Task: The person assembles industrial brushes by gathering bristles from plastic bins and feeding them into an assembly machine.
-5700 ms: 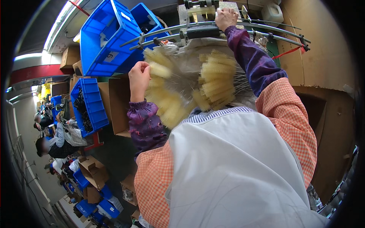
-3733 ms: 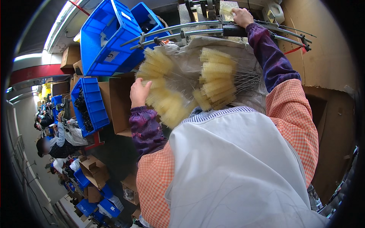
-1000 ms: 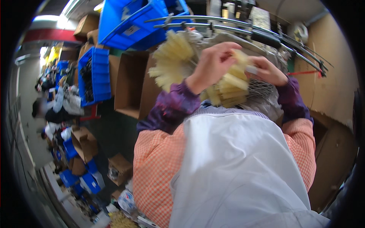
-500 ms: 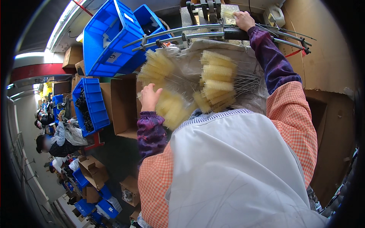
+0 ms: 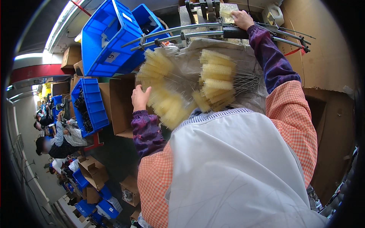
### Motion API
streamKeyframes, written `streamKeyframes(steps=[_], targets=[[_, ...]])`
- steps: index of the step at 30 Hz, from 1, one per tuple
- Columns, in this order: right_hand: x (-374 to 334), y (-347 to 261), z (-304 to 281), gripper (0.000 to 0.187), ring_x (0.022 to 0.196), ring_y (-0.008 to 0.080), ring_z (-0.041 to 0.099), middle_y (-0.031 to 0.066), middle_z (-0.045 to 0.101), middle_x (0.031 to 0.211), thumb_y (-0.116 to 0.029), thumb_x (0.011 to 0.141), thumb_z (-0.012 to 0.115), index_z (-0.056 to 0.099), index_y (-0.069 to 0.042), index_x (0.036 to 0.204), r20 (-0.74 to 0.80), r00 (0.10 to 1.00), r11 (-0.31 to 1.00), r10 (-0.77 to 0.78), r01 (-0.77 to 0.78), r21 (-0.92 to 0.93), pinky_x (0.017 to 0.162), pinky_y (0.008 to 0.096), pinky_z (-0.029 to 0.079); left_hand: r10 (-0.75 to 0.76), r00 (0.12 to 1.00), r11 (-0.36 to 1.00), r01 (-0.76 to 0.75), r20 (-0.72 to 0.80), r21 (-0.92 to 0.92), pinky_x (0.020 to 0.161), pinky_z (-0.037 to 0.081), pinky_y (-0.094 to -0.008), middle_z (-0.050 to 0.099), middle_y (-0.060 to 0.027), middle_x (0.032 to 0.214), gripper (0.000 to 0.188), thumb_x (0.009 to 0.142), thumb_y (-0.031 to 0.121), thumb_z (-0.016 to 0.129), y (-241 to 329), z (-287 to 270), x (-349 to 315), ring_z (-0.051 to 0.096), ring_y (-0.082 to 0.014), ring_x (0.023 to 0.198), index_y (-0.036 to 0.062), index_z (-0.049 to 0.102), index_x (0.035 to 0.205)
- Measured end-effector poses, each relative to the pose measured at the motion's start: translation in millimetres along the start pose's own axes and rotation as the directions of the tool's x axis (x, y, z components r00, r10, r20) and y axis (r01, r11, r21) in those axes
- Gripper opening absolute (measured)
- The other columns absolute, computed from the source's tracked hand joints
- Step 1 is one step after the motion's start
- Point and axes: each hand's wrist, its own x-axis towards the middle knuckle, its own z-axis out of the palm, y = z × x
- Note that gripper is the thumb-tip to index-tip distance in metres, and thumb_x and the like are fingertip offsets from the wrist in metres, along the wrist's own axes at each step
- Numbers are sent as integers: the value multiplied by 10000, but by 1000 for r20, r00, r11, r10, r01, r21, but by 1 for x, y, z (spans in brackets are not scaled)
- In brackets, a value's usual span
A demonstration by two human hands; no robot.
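Note:
My right hand (image 5: 242, 19) is up at the bench-top machine (image 5: 207, 8), its fingers closed on a pale yellow bristle brush (image 5: 227, 14) whose bristles show just left of the fingertips. My left hand (image 5: 140, 98) is beside the left pile of yellow tube brushes (image 5: 167, 106), thumb and fingers apart, with nothing visible in it. A second stack of brushes (image 5: 216, 79) lies right of that pile, its twisted wire stems (image 5: 245, 81) pointing right. Both piles rest on a grey plastic sheet (image 5: 186, 57) in front of me.
Two curved metal rails (image 5: 201, 35) cross in front of the machine. Blue crates (image 5: 102, 45) stand at the far left, with another blue crate (image 5: 95, 104) of dark parts below them. An open cardboard box (image 5: 121, 102) sits left of the brushes. Co-workers (image 5: 57, 144) sit farther left.
My left hand has moved left, away from the brushes. My right hand stays at the machine with the brush, shifted only slightly.

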Motion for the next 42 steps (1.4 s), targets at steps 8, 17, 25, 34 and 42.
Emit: streamKeyframes(steps=[8,17,25,34,42], targets=[[7,7,-4,274,1020,217,496,-38,527,1151,-236,838,463,589,-215,1081,-28,994,953,-103,91,-289,879,394,371,58,998,997,-59,5,44,840,423,-413,558,-204,1032,523,723,398,633,-2,7,2,522,-362,984,33,537,1086],[-34,46,-9,435,1111,235,456,50,491,1207,-371,800,509,505,-181,1191,-306,937,877,169,-285,-387,909,419,342,10,997,999,-14,-83,-40,788,455,-386,599,-178,911,419,696,298,678,-11,0,0,574,-323,885,39,560,1004],[-32,4,-10,266,906,259,504,49,569,956,-269,712,564,623,-175,954,-323,917,895,234,-333,-297,742,415,410,-45,997,835,4,-61,-550,509,507,-239,621,-84,763,197,726,46,594,-3,-25,3,587,-123,607,2,596,918],[2,-98,10,230,929,259,507,66,576,928,-207,735,502,623,-127,914,-289,943,927,165,-249,-282,818,431,333,-12,979,860,-94,-205,-501,538,492,-269,630,-94,743,122,761,59,586,39,-99,-28,609,-168,614,14,604,873],[-4,-95,-7,223,973,240,527,58,591,957,-222,751,513,608,-145,937,-162,964,923,209,-250,-293,807,457,319,99,927,907,-233,-362,-350,595,486,-291,625,-130,766,130,787,77,579,62,-155,-52,614,-204,675,16,598,900]])
